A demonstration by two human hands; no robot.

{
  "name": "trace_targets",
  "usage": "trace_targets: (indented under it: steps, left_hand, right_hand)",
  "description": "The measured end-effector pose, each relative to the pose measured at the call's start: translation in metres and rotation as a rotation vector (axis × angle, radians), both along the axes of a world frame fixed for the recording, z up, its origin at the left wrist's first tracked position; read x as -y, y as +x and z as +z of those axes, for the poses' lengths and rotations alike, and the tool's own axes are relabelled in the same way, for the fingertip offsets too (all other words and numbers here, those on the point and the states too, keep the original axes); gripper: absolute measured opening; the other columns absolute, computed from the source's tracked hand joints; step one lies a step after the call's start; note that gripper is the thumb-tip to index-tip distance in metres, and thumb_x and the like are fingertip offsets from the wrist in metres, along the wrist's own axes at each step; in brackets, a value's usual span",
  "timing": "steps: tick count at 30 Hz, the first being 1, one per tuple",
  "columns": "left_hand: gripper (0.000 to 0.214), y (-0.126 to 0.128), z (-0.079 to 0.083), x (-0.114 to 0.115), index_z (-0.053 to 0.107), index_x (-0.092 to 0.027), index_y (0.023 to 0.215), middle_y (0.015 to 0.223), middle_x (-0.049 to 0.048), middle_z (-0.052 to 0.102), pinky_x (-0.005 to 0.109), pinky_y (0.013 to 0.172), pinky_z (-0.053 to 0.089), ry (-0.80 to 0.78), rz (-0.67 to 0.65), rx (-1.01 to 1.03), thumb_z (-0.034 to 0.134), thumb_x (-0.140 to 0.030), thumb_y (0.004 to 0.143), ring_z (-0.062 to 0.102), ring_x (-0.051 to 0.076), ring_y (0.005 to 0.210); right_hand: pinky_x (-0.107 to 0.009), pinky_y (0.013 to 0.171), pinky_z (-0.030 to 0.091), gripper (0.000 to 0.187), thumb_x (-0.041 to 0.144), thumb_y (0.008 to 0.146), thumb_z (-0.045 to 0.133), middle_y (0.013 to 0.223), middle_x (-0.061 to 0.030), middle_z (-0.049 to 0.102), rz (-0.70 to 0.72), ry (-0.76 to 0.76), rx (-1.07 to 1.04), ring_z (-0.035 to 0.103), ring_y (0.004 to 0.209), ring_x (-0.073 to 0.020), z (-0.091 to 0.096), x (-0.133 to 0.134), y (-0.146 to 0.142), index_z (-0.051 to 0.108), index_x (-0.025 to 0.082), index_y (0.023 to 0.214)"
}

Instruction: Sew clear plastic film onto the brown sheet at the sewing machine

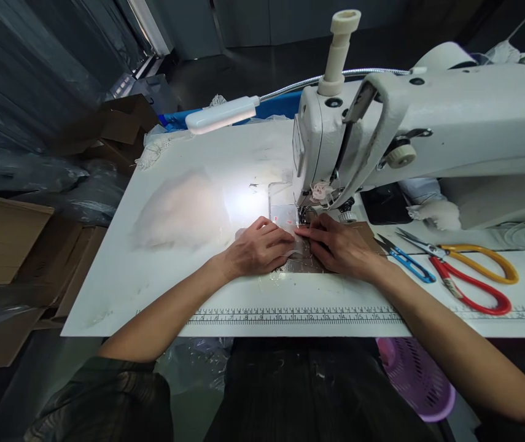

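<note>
A thin, see-through, shiny piece of fabric [295, 265] lies on the white table under the needle area of a white sewing machine [320, 135]. My left hand [262, 247] presses on its left part, fingers close together and bent. From the other side, my right hand [338, 245] grips the fabric with its index finger pointing toward the left fingertips and the other fingers curled. Both hands are just in front of the presser foot [304, 215]. Fingers cover much of the fabric, and a brown piece [362, 232] shows behind my right hand.
Blue thread snips [409, 263] and scissors with orange and red handles [467, 248] lie right of my right hand. A lamp [223, 115] lights the table [188, 147]. A ruler strip [299, 317] runs along the front edge. Cardboard boxes [11, 236] stand left; a purple basket [421, 383] sits below.
</note>
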State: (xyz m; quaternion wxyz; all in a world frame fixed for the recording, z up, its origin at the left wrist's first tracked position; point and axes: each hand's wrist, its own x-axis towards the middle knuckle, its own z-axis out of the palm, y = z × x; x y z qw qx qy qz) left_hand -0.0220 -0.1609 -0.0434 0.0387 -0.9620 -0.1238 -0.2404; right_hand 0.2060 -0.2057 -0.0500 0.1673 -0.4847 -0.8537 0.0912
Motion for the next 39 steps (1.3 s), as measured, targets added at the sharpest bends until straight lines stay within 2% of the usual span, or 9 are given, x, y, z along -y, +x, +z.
trace_targets:
  steps: [7, 14, 19, 23, 28, 30, 34, 39]
  left_hand:
    - [0.010, 0.000, 0.000, -0.001, 0.063, -0.019, 0.095, 0.099, 0.0035, 0.070, 0.032, 0.072, 0.042, 0.017, -0.023, -0.008, 0.055, -0.024, 0.091, 0.057, 0.014, 0.077]
    - [0.011, 0.001, 0.001, 0.000, 0.063, -0.018, 0.093, 0.098, 0.0033, 0.070, 0.032, 0.070, 0.042, 0.012, -0.017, -0.016, 0.054, -0.024, 0.092, 0.057, 0.014, 0.074]
    - [0.010, 0.001, 0.000, -0.001, 0.064, -0.019, 0.092, 0.098, 0.0025, 0.070, 0.031, 0.069, 0.041, 0.009, -0.009, -0.011, 0.055, -0.024, 0.090, 0.056, 0.013, 0.073]
    - [0.010, 0.001, -0.003, -0.001, 0.064, -0.020, 0.090, 0.098, 0.0017, 0.070, 0.031, 0.069, 0.041, -0.002, 0.005, -0.015, 0.055, -0.024, 0.090, 0.056, 0.013, 0.074]
    - [0.011, 0.000, -0.003, 0.000, 0.064, -0.021, 0.091, 0.097, 0.0011, 0.070, 0.033, 0.071, 0.039, -0.013, 0.002, -0.002, 0.054, -0.023, 0.089, 0.056, 0.014, 0.075]
    - [0.016, -0.001, 0.000, 0.001, 0.064, -0.020, 0.094, 0.100, 0.0023, 0.069, 0.037, 0.075, 0.038, -0.035, 0.002, 0.009, 0.055, -0.032, 0.088, 0.057, 0.016, 0.078]
    - [0.049, -0.006, 0.004, -0.001, 0.062, -0.019, 0.105, 0.106, 0.0077, 0.068, 0.042, 0.076, 0.037, -0.067, 0.085, 0.075, 0.048, -0.061, 0.083, 0.056, 0.022, 0.082]
    - [0.058, -0.007, 0.001, -0.007, 0.059, -0.016, 0.109, 0.111, 0.0112, 0.066, 0.037, 0.070, 0.039, -0.086, 0.141, 0.029, 0.045, -0.066, 0.084, 0.055, 0.021, 0.081]
  right_hand:
    - [-0.036, 0.076, 0.050, 0.043, 0.022, 0.090, 0.045, 0.109, -0.0128, 0.061, 0.035, -0.003, -0.057, 0.060, 0.090, -0.0232, 0.000, 0.000, 0.003, 0.058, 0.021, 0.131]
    - [-0.039, 0.080, 0.052, 0.037, 0.020, 0.089, 0.045, 0.106, -0.0119, 0.061, 0.058, -0.024, -0.141, 0.060, 0.093, -0.0236, -0.003, -0.001, 0.007, 0.067, 0.024, 0.119]
    - [-0.040, 0.081, 0.052, 0.039, 0.018, 0.089, 0.045, 0.106, -0.0122, 0.061, 0.054, -0.021, -0.165, 0.060, 0.091, -0.0226, 0.001, 0.002, 0.007, 0.065, 0.022, 0.122]
    - [-0.037, 0.084, 0.052, 0.038, 0.017, 0.089, 0.044, 0.103, -0.0089, 0.060, 0.127, -0.061, -0.207, 0.060, 0.090, -0.0189, 0.008, 0.009, 0.009, 0.066, 0.025, 0.119]
    - [-0.038, 0.086, 0.052, 0.037, 0.017, 0.088, 0.046, 0.102, -0.0096, 0.058, 0.176, -0.106, -0.156, 0.058, 0.094, -0.0206, 0.008, 0.012, 0.007, 0.067, 0.025, 0.117]
    - [-0.038, 0.085, 0.052, 0.037, 0.016, 0.087, 0.047, 0.103, -0.0100, 0.057, 0.154, -0.111, -0.160, 0.058, 0.094, -0.0207, 0.006, 0.012, 0.006, 0.067, 0.025, 0.117]
    - [-0.039, 0.083, 0.053, 0.037, 0.014, 0.085, 0.049, 0.103, -0.0098, 0.056, 0.127, -0.111, -0.183, 0.059, 0.093, -0.0203, 0.004, 0.012, 0.005, 0.069, 0.025, 0.114]
    - [-0.039, 0.087, 0.053, 0.036, 0.014, 0.084, 0.052, 0.105, -0.0093, 0.057, 0.124, -0.086, -0.191, 0.059, 0.098, -0.0205, 0.003, 0.013, 0.006, 0.070, 0.025, 0.113]
